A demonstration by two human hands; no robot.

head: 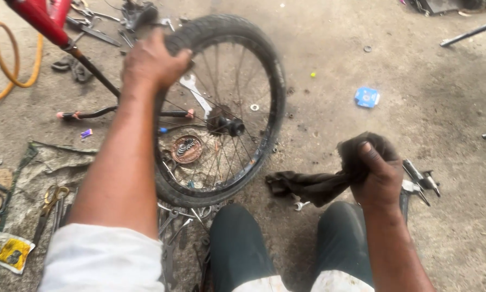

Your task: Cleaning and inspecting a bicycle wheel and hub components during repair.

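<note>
— Where is there open floor to move a hand through?

— To the right of the bicycle wheel (221, 108), the concrete floor (335, 75) lies mostly bare up to the small blue packet (367, 97); only a few washers and bits are scattered there.

— And on the near right?

— The right hand (381, 181) grips a dark rag (319, 184) that trails onto the floor, and pliers (419, 181) lie just beside it.

— What about the left?

— Crowded. The left hand (153, 62) and forearm cross over the tyre. Beyond them stand a red frame tube (40, 19), an orange hose (10, 59) and a black bar with grips (124, 112). Scissors (52, 197) and spanners (172, 221) fill the near floor.

— Through the wheel?

— Spokes block it, with a wrench (195, 93) lying behind them.
</note>
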